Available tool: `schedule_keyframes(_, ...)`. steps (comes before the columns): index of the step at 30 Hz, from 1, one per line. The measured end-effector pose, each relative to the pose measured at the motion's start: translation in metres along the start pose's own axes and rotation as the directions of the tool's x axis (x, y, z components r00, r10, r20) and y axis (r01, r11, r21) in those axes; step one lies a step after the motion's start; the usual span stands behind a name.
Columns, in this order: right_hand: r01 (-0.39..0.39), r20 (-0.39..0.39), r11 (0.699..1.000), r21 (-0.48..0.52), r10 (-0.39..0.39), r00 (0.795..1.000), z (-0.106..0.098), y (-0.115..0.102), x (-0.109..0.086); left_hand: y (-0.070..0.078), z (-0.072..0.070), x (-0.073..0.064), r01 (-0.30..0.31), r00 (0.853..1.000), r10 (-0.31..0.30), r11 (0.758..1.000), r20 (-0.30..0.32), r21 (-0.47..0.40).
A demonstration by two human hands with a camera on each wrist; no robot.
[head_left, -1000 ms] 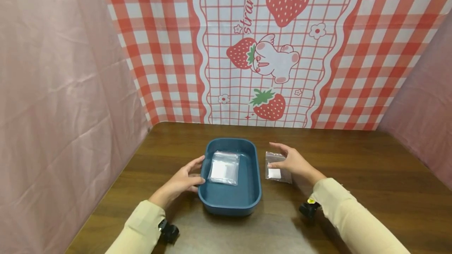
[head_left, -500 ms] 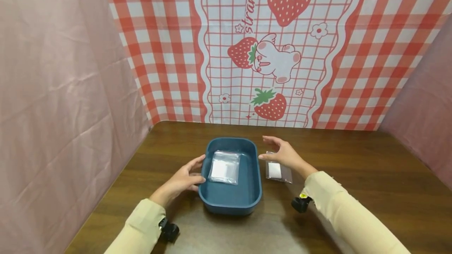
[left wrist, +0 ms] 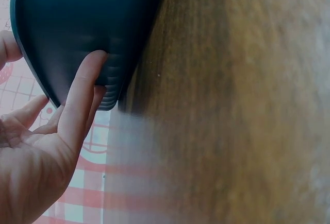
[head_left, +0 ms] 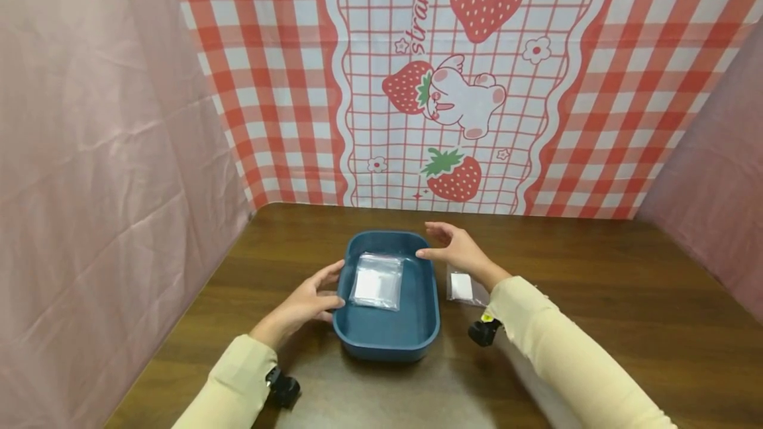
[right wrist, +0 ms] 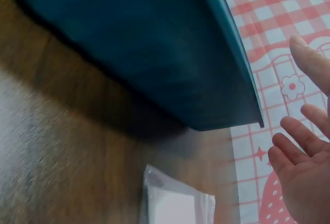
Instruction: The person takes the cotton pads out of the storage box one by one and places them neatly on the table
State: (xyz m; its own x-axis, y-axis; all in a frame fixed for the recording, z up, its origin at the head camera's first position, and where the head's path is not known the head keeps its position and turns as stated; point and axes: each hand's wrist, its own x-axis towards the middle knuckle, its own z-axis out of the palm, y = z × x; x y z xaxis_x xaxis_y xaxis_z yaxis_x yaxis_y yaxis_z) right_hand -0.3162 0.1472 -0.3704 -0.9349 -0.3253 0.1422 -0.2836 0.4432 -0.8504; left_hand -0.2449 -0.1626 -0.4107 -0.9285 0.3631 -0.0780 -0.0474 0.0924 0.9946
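Nearest the viewer are two cream fabric sleeves (head_left: 572, 349), each with a small black device (head_left: 283, 390) at the wrist, over a brown wood-grain counter (head_left: 393, 396). Beyond these stands the deep blue rectangular tray with rounded corners (head_left: 390, 351), upright on the counter. The left hand (head_left: 304, 298) is at the tray's left side: thumb and fingers spread and only slightly bent, fingertips touching the outer wall, steadying it by appearance and gripping nothing else. Inside the tray, toward its left wall, lies a flat stack of clear plastic bags with a white area (head_left: 377, 281); the number of layers cannot be told. Just beside the right wall, outside on the counter, lies a single clear plastic zip bag with a white rectangle (head_left: 461, 286). Progress, judged from this layout: part-way, with the stack placed inside and the single bag outside, not yet dealt with. Near the tray's far right corner hovers the right hand (head_left: 460, 253): thumb and fingers well parted in a loose curve, nothing held, apart from the rim in the right wrist view. Behind the counter hangs a red-and-white checked cloth with strawberry prints (head_left: 286, 85)
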Motion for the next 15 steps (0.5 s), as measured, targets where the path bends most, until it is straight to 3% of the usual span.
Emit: schedule_keyframes(15, -0.046, 0.006, 0.998, 0.045, 0.046, 0.999, 0.016, -0.023, 0.022, 0.001, 0.001, 0.000, 0.017, 1.000, -0.017, 1.000, -0.015, 0.008)
